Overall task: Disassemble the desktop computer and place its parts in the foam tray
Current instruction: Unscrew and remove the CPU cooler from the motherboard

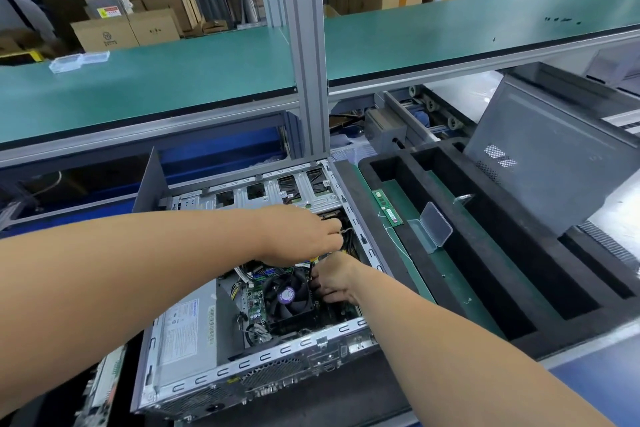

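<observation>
Open desktop computer point(194, 333) just left of foam tray point(446, 253). Left hand point(301, 236) pinching cable near CPU fan point(287, 295); right hand point(334, 279) fingers curled beside fan, hold unclear. Step: freeing wiring/RAM. Next: unplug gently, lift pt straight out.

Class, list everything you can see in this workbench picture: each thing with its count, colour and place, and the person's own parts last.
Computer case: one, silver, open, front centre.
Cooler fan: one, black, inside the case.
Power supply: one, grey, case's left side.
Foam tray: one, black, right of the case.
Memory stick: one, green, in the tray's near-left slot.
Clear plastic box: one, open, in the tray.
Side panel: one, grey, leaning behind the tray.
Shelf: one, green, above.
Cardboard boxes: several, brown, background.
Left hand: one, inside the case, at cables.
Right hand: one, beside the fan.
</observation>
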